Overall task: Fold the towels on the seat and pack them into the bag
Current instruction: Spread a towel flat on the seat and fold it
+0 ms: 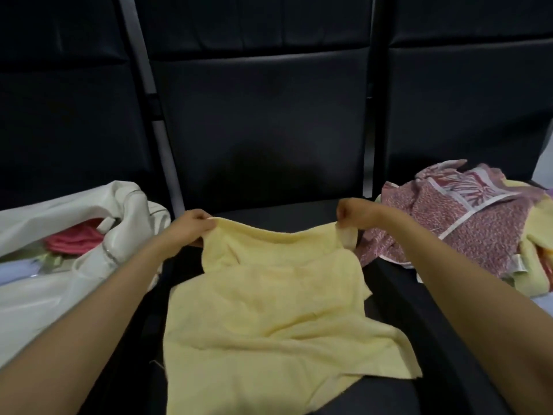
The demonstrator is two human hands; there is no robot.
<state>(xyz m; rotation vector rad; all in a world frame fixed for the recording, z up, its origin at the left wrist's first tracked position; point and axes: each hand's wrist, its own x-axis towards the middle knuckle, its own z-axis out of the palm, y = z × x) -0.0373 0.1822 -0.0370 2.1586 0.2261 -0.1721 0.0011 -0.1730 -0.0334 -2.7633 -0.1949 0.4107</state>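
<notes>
A pale yellow towel (269,307) lies rumpled across the middle black seat (269,163). My left hand (191,227) pinches its far left corner and my right hand (356,215) pinches its far right corner, holding that edge taut just above the seat. A white bag (74,265) lies open on the left seat, with a pink towel (74,239) and pale cloth inside. A heap of unfolded towels, topped by a pink patterned one (466,223), sits on the right seat.
Dark padded backrests rise behind all three seats, with grey metal frame bars (140,64) between them. More yellow towels (535,259) poke out at the right edge of the heap.
</notes>
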